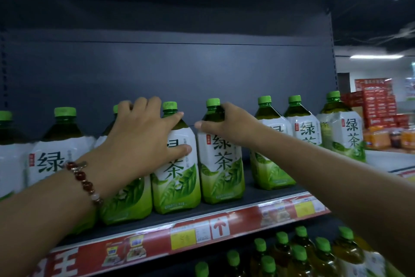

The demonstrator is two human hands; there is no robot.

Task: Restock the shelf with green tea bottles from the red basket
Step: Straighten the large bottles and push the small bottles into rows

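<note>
Several green tea bottles with green caps and white-and-green labels stand in a row on the dark shelf (pixel 265 189). My left hand (pixel 143 135) lies across two of them. Its outer fingers curl over the top of one bottle (pixel 128 200), while index finger and thumb clasp the shoulder and label of the bottle beside it (pixel 177 184). My right hand (pixel 226 124) grips the neck of the bottle just to the right (pixel 221 171), with the thumb on its shoulder. All three bottles stand upright on the shelf. The red basket is out of view.
More tea bottles stand at the left (pixel 56 153) and right (pixel 343 133), with a gap on the shelf between my right hand's bottle and the bottle to its right (pixel 271 169). A red price strip (pixel 242 214) edges the shelf. Below are more green-capped bottles (pixel 301 254). Red boxes (pixel 377 103) are stacked at the far right.
</note>
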